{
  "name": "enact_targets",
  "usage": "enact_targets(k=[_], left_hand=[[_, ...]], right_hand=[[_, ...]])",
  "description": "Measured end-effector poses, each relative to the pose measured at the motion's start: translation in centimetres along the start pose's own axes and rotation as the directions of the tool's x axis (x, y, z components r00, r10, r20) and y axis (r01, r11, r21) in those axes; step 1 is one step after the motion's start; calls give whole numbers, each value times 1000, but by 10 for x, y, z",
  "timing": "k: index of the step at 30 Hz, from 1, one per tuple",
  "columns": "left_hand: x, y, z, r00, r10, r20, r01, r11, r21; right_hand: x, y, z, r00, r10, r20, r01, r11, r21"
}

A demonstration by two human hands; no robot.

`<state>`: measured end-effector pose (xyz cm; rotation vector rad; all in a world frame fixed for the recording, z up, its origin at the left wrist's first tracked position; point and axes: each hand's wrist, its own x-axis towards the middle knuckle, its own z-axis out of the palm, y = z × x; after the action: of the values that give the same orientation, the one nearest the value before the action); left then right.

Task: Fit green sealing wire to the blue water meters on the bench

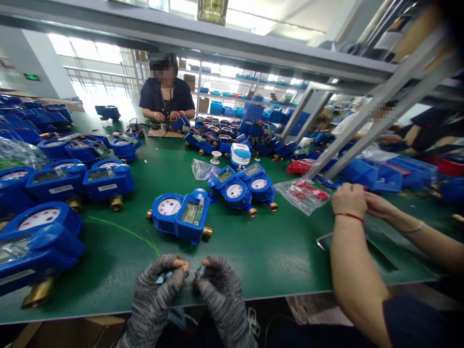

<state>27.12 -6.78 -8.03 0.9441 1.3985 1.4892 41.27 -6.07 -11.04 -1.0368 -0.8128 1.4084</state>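
Glossy green tabletop (275,251), grey-knit left grip (159,282) around blue pieces (160,279), grey-knit right grip (222,287) around one blue nub (202,271).

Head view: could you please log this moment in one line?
left hand: light-blue pieces | right hand: light-blue piece | ahead: blue meter

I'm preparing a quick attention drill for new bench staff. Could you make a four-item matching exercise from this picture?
Things
1. Left hand in a grey knitted glove
2. Thin bright-green strands
3. White plastic spool
4. Clear plastic bag nearest the co-worker's hands

Places and states
A. Beside the boxy white-and-blue device
B. Has red rings showing in it
C. Holding small light-blue pieces
D. Trailing across the green tabletop

Pairs: 1-C, 2-D, 3-A, 4-B
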Motion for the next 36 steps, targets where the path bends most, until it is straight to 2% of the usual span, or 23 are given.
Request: enact_targets(k=[27,31,36], left_hand=[[3,11,0,997,77,-7,-76,991,112],[2,10,1,999,33,-12,-32,996,83],[1,2,3,995,-95,25,95,996,0]], right_hand=[[1,-7,4,1000,-15,24,14,1000,26],[3,5,1,998,-52,26,53,999,-14],[4,22,-5,990,-139,-7,137,986,-100]])
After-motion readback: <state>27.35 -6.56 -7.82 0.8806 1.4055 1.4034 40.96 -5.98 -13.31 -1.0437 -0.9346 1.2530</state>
